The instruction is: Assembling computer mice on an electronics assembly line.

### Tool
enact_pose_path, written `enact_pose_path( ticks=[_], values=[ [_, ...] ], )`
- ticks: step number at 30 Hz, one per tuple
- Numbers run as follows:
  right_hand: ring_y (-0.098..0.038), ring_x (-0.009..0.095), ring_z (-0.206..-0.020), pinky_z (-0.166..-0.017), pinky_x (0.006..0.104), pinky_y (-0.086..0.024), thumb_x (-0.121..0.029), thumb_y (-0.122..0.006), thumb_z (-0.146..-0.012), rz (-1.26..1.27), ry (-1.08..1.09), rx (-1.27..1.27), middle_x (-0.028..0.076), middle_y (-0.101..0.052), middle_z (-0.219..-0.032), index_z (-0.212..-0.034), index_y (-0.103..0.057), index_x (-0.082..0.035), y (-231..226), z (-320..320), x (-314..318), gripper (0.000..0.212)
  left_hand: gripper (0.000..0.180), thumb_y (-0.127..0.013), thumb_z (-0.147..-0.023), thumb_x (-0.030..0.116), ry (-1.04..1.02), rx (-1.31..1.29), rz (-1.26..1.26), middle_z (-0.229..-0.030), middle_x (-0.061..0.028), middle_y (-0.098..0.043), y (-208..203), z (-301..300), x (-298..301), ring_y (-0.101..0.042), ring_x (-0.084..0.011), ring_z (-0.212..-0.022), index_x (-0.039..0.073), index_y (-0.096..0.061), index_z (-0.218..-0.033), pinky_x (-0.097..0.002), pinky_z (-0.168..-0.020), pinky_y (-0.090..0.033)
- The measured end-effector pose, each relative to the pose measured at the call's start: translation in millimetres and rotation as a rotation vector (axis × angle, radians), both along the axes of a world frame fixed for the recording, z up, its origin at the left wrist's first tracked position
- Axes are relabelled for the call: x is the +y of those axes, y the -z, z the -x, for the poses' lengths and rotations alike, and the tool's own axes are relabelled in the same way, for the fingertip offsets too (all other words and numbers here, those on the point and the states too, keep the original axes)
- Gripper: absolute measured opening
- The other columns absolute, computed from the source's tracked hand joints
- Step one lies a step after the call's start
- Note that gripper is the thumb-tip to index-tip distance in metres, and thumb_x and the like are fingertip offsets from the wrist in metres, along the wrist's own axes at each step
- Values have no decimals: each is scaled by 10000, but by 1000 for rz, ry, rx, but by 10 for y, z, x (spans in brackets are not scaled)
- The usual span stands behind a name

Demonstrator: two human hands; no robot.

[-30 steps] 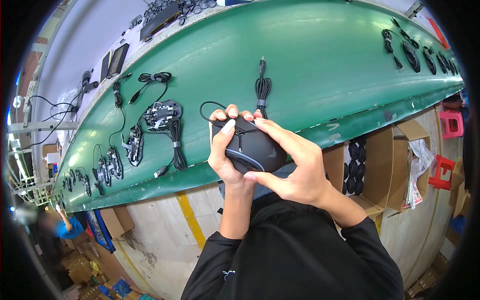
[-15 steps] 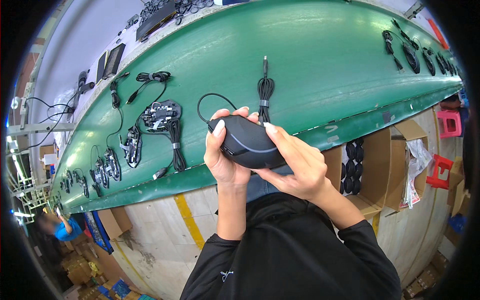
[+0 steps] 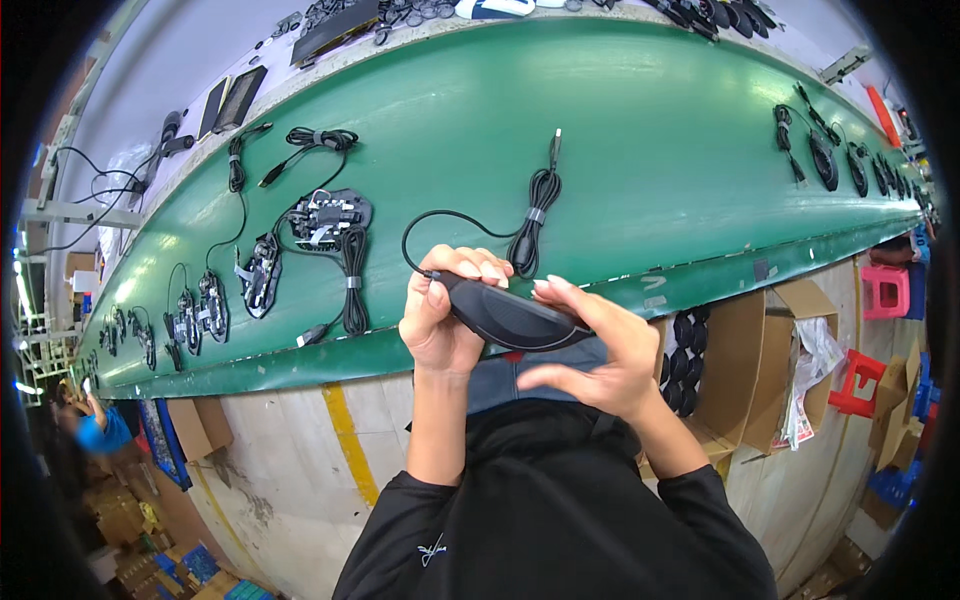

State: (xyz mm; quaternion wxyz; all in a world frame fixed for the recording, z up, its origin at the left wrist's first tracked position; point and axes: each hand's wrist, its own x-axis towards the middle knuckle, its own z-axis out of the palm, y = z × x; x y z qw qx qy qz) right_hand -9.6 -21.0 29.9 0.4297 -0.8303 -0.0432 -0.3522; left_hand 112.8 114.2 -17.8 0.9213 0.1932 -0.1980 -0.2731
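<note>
Black sleeves (image 3: 395, 535) lead up to your hands. Your left hand (image 3: 440, 325) is clamped on the mouse (image 3: 515, 318) at its cable end; your right hand (image 3: 612, 355) has its thumb well apart from its fingers, whose tips come to the mouse's other end, though I cannot tell whether they touch. You hold the mouse in the air at the near edge of the green belt (image 3: 640, 150). If your left grip loosened, it could drop, since your right thumb gives no support; a snagged cable (image 3: 440, 213) could also twist it. It looks dark and matte, tipped to show a textured side panel. Farther out lie the tied cable bundle (image 3: 536, 215) and, leftward, an opened mouse (image 3: 325, 218).
</note>
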Motion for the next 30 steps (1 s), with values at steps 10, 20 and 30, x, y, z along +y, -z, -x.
enact_pose_path(
  ticks=[10,20,30],
  values=[
    [-670,300,-1082,-964,393,-525,90,-834,-582,-382,-167,169,222,-693,-1115,-1098,-669,69,7,55,15,542,411,-685,-874,396,-83,-235,33,-939,-177,-665,-80,10,61,-610,-287,-928,2,-608,-961,-452,-917,-431],
    [-626,276,-1130,-998,407,-506,95,-763,-754,-964,-395,206,210,-634,-1215,-1238,-571,84,224,135,44,520,515,-791,-708,102,-179,-426,-366,-1093,-251,-652,-407,206,232,-647,-342,-1057,-56,-570,-1145,-451,-951,-503],
    [-607,289,-1164,-982,378,-482,-146,-810,-796,-1038,-160,321,221,-583,-1304,-1365,-460,22,29,127,199,689,570,-591,-957,282,-1,-85,-3,-1409,-316,-445,-236,298,115,-457,-395,-1321,24,-424,-1437,-511,-1066,-423]
  ],
)
